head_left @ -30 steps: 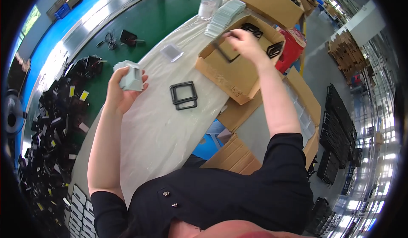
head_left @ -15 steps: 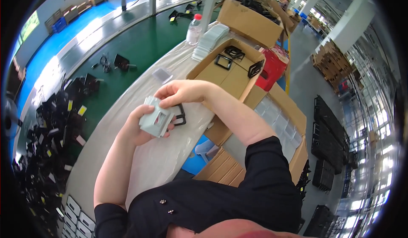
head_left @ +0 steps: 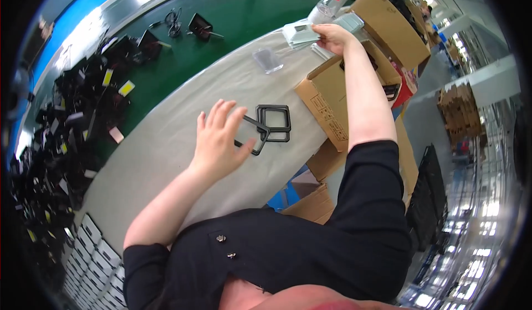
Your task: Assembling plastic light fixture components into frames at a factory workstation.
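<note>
A small pack of pale plates (head_left: 301, 35) juts out leftward from the right hand (head_left: 334, 38), which grasps it by its near right edge. Pinching the rim probably suits such thin, flat pieces, since their faces and the rectangular opening in the top one are left uncovered. Whether the pack rests on anything beneath is hard to tell. More plates of the same pale kind lie in a row (head_left: 350, 22) just beyond the right hand, overlapping, which likely makes single ones easy to lift.

The left hand (head_left: 219, 141) is released, its fingers spread above the worktop (head_left: 230, 80). Just to its right is a slanted black frame (head_left: 262, 142), partly hidden by the fingers; I cannot tell whether they touch it. That frame overlaps two more black frames (head_left: 288, 119) farther right of the left hand, which themselves overlap, perhaps to keep them together within easy reach.

Beyond the left hand, a clear plastic piece (head_left: 267, 60) lies flat and apart. Nearer the body than the right hand, under its forearm, sits an open cardboard box (head_left: 321, 110), its walls presumably containing loose parts. Behind the pack stands a red-capped bottle (head_left: 323, 12). Well left of the left hand, black devices (head_left: 55, 138) lie heaped.
</note>
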The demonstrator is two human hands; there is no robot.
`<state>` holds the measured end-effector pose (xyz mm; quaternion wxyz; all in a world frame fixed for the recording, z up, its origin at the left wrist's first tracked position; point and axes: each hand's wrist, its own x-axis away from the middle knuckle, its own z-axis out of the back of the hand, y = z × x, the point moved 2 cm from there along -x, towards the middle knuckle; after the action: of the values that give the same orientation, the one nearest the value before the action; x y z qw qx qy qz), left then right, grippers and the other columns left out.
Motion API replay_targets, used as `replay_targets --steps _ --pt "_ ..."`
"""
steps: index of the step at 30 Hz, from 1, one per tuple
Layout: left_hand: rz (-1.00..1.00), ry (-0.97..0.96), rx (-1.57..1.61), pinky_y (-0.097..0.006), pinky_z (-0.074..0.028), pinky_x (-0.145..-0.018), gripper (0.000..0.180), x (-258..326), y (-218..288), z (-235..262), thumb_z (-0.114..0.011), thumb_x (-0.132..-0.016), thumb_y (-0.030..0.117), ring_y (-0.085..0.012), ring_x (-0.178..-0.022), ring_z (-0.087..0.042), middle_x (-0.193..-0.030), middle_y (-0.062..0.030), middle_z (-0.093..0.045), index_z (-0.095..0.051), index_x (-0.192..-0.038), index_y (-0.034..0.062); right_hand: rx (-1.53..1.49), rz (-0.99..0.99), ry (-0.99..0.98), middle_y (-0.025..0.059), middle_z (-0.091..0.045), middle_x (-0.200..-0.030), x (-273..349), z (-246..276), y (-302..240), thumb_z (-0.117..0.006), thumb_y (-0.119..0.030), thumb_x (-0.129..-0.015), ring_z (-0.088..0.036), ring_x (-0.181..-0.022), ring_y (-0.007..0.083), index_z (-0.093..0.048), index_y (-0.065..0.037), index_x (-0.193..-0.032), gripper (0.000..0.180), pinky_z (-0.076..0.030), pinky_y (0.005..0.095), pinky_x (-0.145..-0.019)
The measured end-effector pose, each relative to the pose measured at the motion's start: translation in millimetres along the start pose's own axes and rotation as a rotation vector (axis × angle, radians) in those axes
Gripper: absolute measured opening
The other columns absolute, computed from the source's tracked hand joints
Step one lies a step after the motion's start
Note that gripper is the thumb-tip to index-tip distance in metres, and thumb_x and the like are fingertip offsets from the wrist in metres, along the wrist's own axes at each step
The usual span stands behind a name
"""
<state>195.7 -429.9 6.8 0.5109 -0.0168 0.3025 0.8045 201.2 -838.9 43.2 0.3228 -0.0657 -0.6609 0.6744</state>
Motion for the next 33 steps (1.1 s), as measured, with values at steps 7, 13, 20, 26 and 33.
replay_targets --steps 7,13,20,26,33 --pt "-0.259 -0.183 -0.166 -0.059 -0.019 -0.106 0.073 0 15 -34 -0.07 -0.073 0.038 -0.0341 -0.135 -0.028 -0.145 -0.0125 -0.033 -0.042 -0.136 0.0141 0.819 -0.11 0.126 0.0088 -0.066 -0.099 -70 -4 30 -0.071 -0.029 -0.078 -0.061 -0.087 0.0216 -0.067 -0.004 -0.102 0.035 -0.05 0.0339 -0.075" --pt "-0.314 -0.277 -0.158 -0.059 -0.018 -0.107 0.067 -6 18 -50 -0.067 -0.076 0.038 -0.033 -0.134 -0.031 -0.143 -0.0111 -0.037 -0.045 -0.134 0.0134 1.088 0.164 0.836 0.0133 -0.066 -0.107 -10 92 -12 -0.053 -0.029 -0.076 -0.063 -0.1 0.0296 -0.07 -0.013 -0.099 0.033 -0.051 0.0415 -0.084" --pt "-0.318 -0.29 -0.114 -0.061 -0.019 -0.106 0.063 -8 16 -48 -0.067 -0.077 0.034 -0.0325 -0.131 -0.035 -0.137 -0.0081 -0.045 -0.046 -0.132 0.0111 1.088 -0.458 0.694 0.0072 -0.02 -0.153 -2 175 76 -0.05 -0.063 -0.079 -0.02 -0.139 0.0339 -0.029 -0.021 -0.145 0.081 -0.022 0.0482 -0.112" --pt "-0.295 -0.249 -0.064 -0.059 -0.02 -0.106 0.057 -8 17 -50 -0.067 -0.075 0.028 -0.032 -0.128 -0.038 -0.124 -0.0084 -0.052 -0.049 -0.125 0.0073 1.091 -0.304 0.415 0.0203 -0.048 -0.135 6 159 90 -0.054 -0.062 -0.078 -0.048 -0.123 0.0316 -0.044 -0.009 -0.136 0.079 -0.039 0.0367 -0.102" --pt "-0.284 -0.174 -0.098 -0.057 -0.02 -0.107 0.054 -7 17 -48 -0.067 -0.073 0.024 -0.0326 -0.126 -0.04 -0.122 -0.0099 -0.053 -0.051 -0.122 0.0059 1.252 -0.188 -0.024 0.0209 -0.049 -0.133 122 54 58 -0.057 -0.057 -0.078 -0.047 -0.123 0.0312 -0.048 -0.004 -0.131 0.076 -0.036 0.0342 -0.103"
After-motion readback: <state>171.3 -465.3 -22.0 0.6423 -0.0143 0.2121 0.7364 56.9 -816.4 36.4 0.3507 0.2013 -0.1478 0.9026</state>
